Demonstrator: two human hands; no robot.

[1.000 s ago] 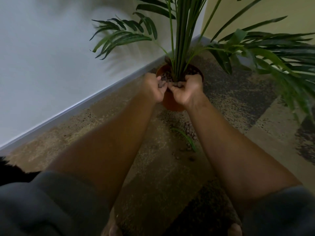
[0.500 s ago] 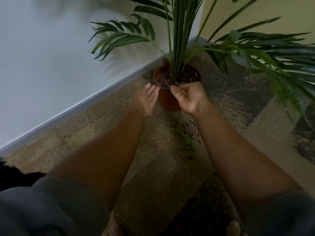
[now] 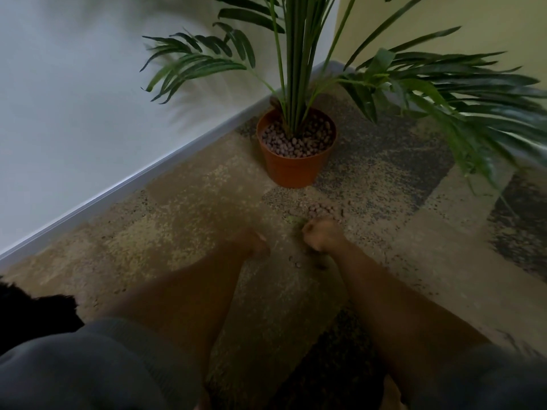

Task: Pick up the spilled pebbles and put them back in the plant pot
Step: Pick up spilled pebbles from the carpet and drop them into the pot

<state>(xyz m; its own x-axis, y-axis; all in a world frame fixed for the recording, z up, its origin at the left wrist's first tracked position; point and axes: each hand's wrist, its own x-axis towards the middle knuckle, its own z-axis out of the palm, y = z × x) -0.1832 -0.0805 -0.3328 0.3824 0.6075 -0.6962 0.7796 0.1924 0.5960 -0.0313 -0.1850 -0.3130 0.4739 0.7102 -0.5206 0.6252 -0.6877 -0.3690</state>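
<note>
Small, hard, light clay pebbles (image 3: 321, 209) at 6 o'clock of terracotta pot (image 3: 294, 149), best scooped; right hand (image 3: 322, 235) fingers curled, grasp unclear.

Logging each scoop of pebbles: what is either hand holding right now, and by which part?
Cannot be told: the right hand is curled over the carpet, contents hidden; the left hand is blurred.
</note>
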